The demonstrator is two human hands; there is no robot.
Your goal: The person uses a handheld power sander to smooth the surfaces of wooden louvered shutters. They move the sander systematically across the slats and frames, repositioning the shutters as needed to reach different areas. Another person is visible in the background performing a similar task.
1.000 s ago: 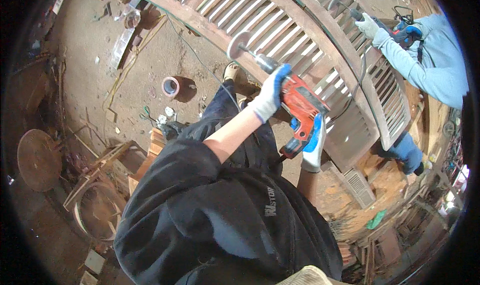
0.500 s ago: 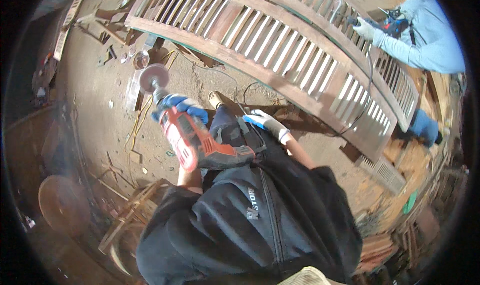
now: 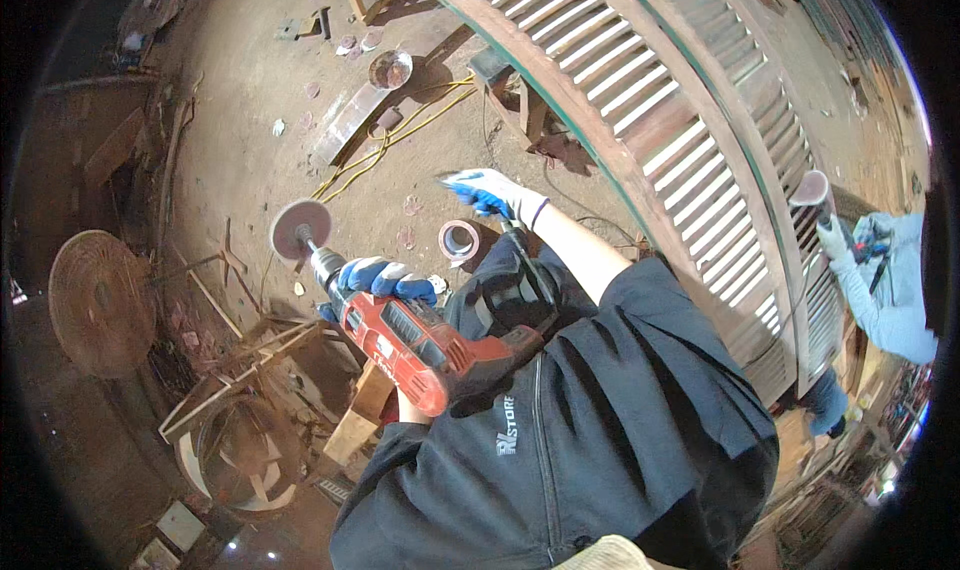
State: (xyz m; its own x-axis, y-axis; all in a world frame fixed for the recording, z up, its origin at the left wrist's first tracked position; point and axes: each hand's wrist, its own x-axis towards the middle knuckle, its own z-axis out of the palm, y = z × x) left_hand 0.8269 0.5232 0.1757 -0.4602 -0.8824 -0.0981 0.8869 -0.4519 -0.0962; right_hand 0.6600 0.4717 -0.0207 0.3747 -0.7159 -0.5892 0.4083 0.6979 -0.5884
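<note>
My left hand (image 3: 378, 278), in a blue-and-white glove, is wrapped round the front of a red electric drill (image 3: 405, 345). A round sanding disc (image 3: 299, 228) is fitted at the chuck, pointing up and left, clear of any surface. The drill's dark handle rests near the front of my jacket. From it a black power cord (image 3: 532, 268) runs up to my gloved right hand (image 3: 487, 192), whose fingers are closed on it. A dark end sticks out past the fingertips. Beyond my right arm lies a long louvred shutter (image 3: 600, 135).
Behind it is a second louvred shutter (image 3: 745, 120), where a co-worker's gloved hand (image 3: 832, 238) holds a disc tool. On the floor lie a roll (image 3: 459, 241), a round tin (image 3: 390, 69), a board (image 3: 352, 120) and yellow cord (image 3: 385, 148). Wooden frames (image 3: 245, 380) and a large round piece (image 3: 103, 303) stand left.
My view has turned left, so the shutters sit farther right. The right hand has lifted away from my lap, arm stretched forward. The drill stays in my left hand, lower in view.
</note>
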